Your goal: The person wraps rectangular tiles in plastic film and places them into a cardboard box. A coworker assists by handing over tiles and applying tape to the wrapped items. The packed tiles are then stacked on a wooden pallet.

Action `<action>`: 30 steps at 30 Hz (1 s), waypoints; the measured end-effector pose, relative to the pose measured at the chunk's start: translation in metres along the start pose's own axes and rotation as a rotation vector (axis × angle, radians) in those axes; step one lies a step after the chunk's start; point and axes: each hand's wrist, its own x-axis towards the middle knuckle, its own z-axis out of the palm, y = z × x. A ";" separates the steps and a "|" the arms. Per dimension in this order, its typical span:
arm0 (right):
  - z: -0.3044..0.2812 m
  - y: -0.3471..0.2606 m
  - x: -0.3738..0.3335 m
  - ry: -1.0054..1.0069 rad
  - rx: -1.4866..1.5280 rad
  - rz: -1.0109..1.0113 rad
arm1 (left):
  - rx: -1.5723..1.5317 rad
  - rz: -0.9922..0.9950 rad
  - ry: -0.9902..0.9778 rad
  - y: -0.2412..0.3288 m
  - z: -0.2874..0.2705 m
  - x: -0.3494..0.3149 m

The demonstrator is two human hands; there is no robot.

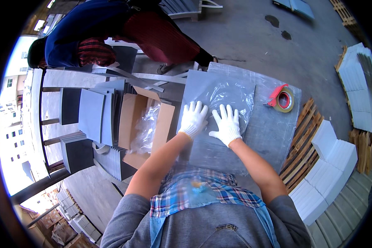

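A flat grey sheet (227,84) with clear, shiny plastic film over it lies on the worktable (268,132) in front of me. My left hand (193,119), in a white knitted glove, rests flat near the sheet's left edge with its fingers stretched out. Beside it my right hand (227,125), gloved alike, presses on the film with its fingers spread. Neither hand holds anything. To their right sits a red tape dispenser (273,97) with a roll of tape. An open cardboard box (163,128) with crumpled clear plastic bags (146,128) inside stands left of my left hand.
Grey panels (91,115) stand stacked left of the box. Another person (153,35) bends over at the far left, behind more panels. Right of the table are a wooden pallet (304,140) and stacked white slabs (324,173). Further white stacks (357,89) line the far right.
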 end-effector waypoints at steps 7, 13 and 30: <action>0.002 -0.014 0.000 -0.018 0.008 0.009 | 0.005 -0.260 0.098 -0.003 -0.038 -0.032; 0.014 -0.011 -0.001 -0.018 0.030 0.022 | -0.358 -0.569 0.196 -0.024 -0.017 -0.017; 0.013 -0.018 0.006 -0.033 0.019 0.057 | -0.413 -0.565 0.225 -0.060 0.007 -0.002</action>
